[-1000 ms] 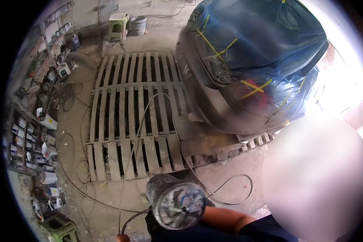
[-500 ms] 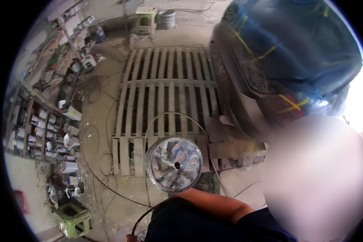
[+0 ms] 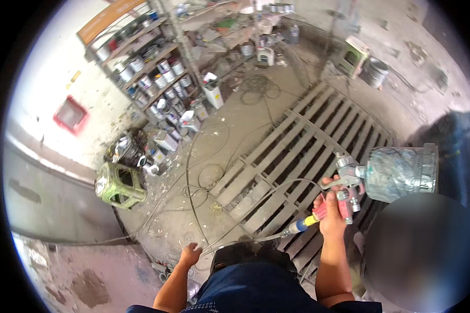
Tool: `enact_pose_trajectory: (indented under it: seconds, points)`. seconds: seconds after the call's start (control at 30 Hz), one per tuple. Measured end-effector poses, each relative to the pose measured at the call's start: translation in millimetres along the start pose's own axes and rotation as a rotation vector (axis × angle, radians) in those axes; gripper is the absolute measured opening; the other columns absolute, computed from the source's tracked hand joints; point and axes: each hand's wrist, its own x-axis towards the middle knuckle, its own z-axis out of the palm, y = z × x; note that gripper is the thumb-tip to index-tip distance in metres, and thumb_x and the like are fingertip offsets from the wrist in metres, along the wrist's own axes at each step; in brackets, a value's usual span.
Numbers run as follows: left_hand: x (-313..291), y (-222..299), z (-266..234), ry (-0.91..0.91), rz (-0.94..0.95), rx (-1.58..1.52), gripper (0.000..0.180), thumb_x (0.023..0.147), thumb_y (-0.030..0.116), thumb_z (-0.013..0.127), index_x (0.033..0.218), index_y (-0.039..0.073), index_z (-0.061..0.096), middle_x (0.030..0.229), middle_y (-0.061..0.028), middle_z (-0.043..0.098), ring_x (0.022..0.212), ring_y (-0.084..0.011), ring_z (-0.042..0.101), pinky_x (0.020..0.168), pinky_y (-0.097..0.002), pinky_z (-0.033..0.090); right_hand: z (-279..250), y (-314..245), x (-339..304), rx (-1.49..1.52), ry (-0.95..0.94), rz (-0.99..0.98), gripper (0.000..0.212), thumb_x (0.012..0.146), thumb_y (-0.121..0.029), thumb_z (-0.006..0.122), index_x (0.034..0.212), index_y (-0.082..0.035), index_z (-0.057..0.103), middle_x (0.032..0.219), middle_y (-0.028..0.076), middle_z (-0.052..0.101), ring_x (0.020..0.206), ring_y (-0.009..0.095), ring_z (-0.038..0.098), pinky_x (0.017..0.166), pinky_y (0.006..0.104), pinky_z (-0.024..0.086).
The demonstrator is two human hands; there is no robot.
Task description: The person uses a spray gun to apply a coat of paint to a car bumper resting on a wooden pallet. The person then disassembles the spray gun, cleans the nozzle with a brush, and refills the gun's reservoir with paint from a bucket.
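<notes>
My right hand (image 3: pixel 332 221) is closed around the red handle of a spray gun (image 3: pixel 351 181). The gun's paint-smeared clear cup (image 3: pixel 399 173) points out to the right, lying on its side. A blue and yellow coupling (image 3: pixel 303 223) joins the handle to an air hose (image 3: pixel 250 240). That hose runs left across my body to my left hand (image 3: pixel 190 254), whose fingers are closed on it low in front of me. A blurred round patch covers the area below the cup.
Slatted boards (image 3: pixel 303 146) lie on the floor ahead, with gaps between them. Loops of hose (image 3: pixel 214 177) trail over the floor. Shelves of cans (image 3: pixel 156 78) stand at far left, near a green stool (image 3: pixel 120 185). A grey bucket (image 3: pixel 376 72) and another stool (image 3: pixel 354 56) are at the back.
My view has swung left, toward the shelves. The spray gun has turned from its cup facing up at me to lying sideways at my right. My left hand has come into fuller view.
</notes>
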Motion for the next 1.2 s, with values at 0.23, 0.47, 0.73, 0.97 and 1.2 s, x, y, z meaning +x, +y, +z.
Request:
enact_pose_trajectory:
  seconds: [0.23, 0.47, 0.73, 0.97, 1.2]
  points:
    - [2, 167, -75, -0.005, 0.316, -0.494, 0.04, 0.088, 0.021, 0.063, 0.122, 0.0, 0.055, 0.109, -0.017, 0.064, 0.099, -0.0235, 0.064, 0.086, -0.033, 0.05, 63, 35, 43, -0.204, -0.203, 0.05, 0.041, 0.092, -0.017, 0.059, 0.127, -0.003, 0.043, 0.111, 0.009, 0.059, 0.06, 0.01, 0.054, 0.051, 0.0236, 0.045]
    - [45, 259, -138, -0.092, 0.762, -0.545, 0.069, 0.084, 0.015, 0.069, 0.14, 0.003, 0.031, 0.122, -0.0181, 0.056, 0.11, -0.0283, 0.057, 0.094, -0.0375, 0.046, 156, 80, 67, -0.346, -0.325, 0.08, 0.032, 0.094, -0.017, 0.057, 0.122, -0.005, 0.05, 0.084, 0.002, 0.06, 0.067, 0.007, 0.055, 0.058, 0.0213, 0.045]
    - [105, 335, -178, -0.062, 1.064, -0.511, 0.102, 0.076, 0.016, 0.073, 0.148, 0.005, 0.002, 0.142, -0.0253, 0.033, 0.125, -0.0423, 0.042, 0.1, -0.0437, 0.04, 216, 113, 99, -0.451, -0.398, -0.1, 0.032, 0.09, -0.003, 0.059, 0.12, 0.004, 0.05, 0.117, 0.014, 0.057, 0.109, 0.022, 0.055, 0.092, 0.0344, 0.044]
    - [170, 385, -150, -0.127, 1.057, -0.929, 0.098, 0.077, 0.011, 0.069, 0.149, 0.006, 0.003, 0.141, -0.0213, 0.038, 0.121, -0.038, 0.049, 0.098, -0.0383, 0.041, 219, 120, 143, -0.646, -0.466, -0.135, 0.034, 0.089, -0.016, 0.064, 0.116, 0.0, 0.053, 0.104, 0.008, 0.059, 0.095, 0.016, 0.055, 0.085, 0.0312, 0.044]
    - [243, 430, -144, -0.02, 0.679, -0.828, 0.083, 0.08, 0.009, 0.064, 0.147, 0.009, 0.015, 0.101, -0.0122, 0.061, 0.087, -0.0193, 0.059, 0.081, -0.0315, 0.047, 192, 103, 262, -0.816, -0.876, -0.152, 0.062, 0.078, -0.028, 0.072, 0.126, 0.001, 0.047, 0.113, 0.023, 0.057, 0.106, 0.04, 0.054, 0.093, 0.0444, 0.041]
